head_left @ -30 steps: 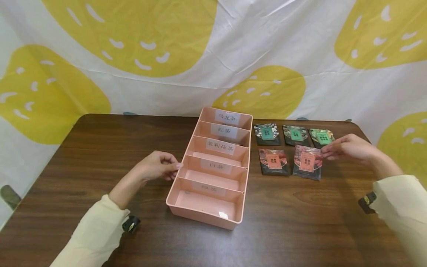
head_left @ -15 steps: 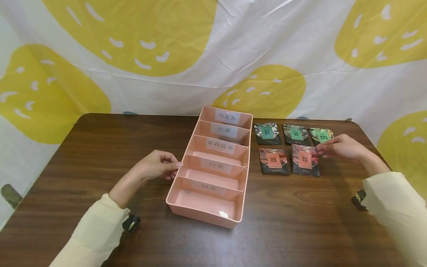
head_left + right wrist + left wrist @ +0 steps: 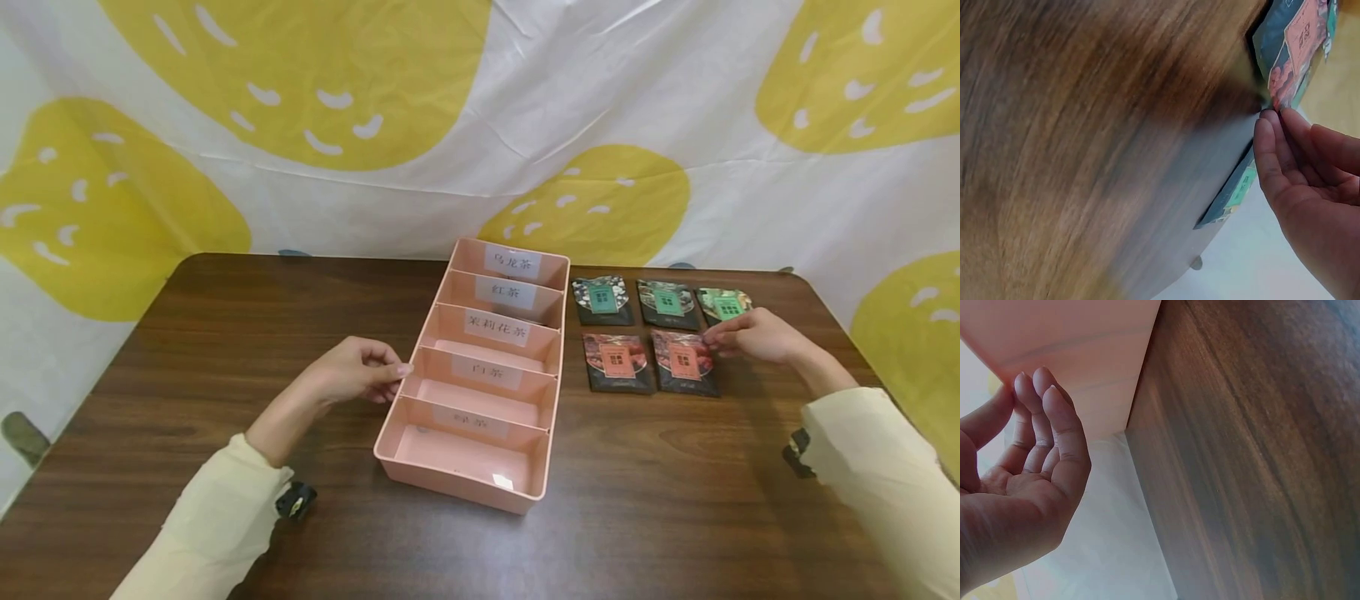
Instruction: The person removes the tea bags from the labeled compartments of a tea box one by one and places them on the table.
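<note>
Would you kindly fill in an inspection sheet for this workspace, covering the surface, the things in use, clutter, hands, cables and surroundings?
Surface: brown wood-grain table.
Things in use: pink box with five labelled compartments; to its right, three green sachets in a row behind two red sachets.
Clutter: nothing seen.
Left hand: pinches the box's left rim.
Right hand: pinches the edge of the right-hand red sachet.
Cables: nothing seen.
Surroundings: white cloth with yellow print, behind the table.
</note>
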Demonstrator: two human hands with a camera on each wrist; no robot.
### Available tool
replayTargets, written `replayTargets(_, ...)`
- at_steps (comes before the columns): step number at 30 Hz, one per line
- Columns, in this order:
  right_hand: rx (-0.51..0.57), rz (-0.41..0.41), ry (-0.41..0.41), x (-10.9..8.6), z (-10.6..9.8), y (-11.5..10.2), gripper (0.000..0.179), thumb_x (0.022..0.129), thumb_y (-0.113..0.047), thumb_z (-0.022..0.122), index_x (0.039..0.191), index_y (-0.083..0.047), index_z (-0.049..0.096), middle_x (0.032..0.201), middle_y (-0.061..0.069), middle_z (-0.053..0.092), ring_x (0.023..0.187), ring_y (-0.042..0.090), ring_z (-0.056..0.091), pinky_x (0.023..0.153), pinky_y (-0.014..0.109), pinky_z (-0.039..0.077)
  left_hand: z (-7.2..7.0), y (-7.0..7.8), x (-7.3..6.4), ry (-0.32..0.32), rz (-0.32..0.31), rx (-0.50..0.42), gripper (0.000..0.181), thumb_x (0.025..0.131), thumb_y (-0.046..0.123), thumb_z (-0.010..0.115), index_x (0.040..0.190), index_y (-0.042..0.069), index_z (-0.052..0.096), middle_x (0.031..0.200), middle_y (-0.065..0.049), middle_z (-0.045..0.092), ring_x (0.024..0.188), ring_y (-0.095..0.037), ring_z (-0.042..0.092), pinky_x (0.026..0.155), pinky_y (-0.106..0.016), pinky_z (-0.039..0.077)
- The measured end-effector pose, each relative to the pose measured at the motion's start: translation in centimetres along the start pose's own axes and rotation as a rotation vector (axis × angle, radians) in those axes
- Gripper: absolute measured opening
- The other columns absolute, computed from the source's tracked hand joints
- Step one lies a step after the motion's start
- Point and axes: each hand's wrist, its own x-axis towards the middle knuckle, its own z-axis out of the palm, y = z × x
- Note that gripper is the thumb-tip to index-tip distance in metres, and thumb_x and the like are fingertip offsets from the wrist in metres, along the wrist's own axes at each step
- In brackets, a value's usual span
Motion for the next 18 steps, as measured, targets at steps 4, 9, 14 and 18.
replayTargets(4,-0.009,0.007,0.003,0.0,0.2,-0.3,0.028,0.092,0.004,0.041,0.111,0.024,0.049,0.107,0.034,0.056,0.091,0.027,0.062,0.075,0.034,0.052,0.1,-0.1,0.0,0.001,-0.002,-0.003,0.014,0.089,0.004,0.057,0.082,-0.007,0.058,0.062,-0.002,0.058,0.058,-0.012,0.056,0.058,-0.031,0.051)
replayTargets(9,-0.015,0.023,0.012,-0.3,0.2,-0.7,0.030,0.093,0.002,0.042,0.113,0.023,0.048,0.109,0.034,0.055,0.093,0.032,0.061,0.076,0.035,0.051,0.1,-0.1,0.0,0.002,-0.008,-0.005,0.014,0.089,0.005,0.057,0.082,-0.008,0.058,0.062,-0.002,0.058,0.058,-0.011,0.056,0.058,-0.030,0.051)
replayTargets(14,0.012,0.029,0.015,-0.7,0.0,-1.1,0.032,0.093,0.003,0.040,0.116,0.024,0.044,0.111,0.035,0.053,0.098,0.038,0.058,0.078,0.038,0.050,0.0,-0.1,0.1,0.002,-0.006,-0.001,0.015,0.089,0.005,0.057,0.082,-0.007,0.058,0.063,-0.002,0.058,0.059,-0.011,0.056,0.058,-0.030,0.052)
replayTargets(18,0.036,0.024,0.028,-1.0,-0.2,-1.4,0.032,0.094,0.003,0.039,0.117,0.024,0.043,0.112,0.035,0.053,0.098,0.036,0.058,0.080,0.039,0.049,0.0,-0.1,0.1,0.002,-0.001,-0.002,0.015,0.089,0.005,0.057,0.082,-0.007,0.058,0.062,-0.002,0.058,0.058,-0.011,0.056,0.058,-0.031,0.052)
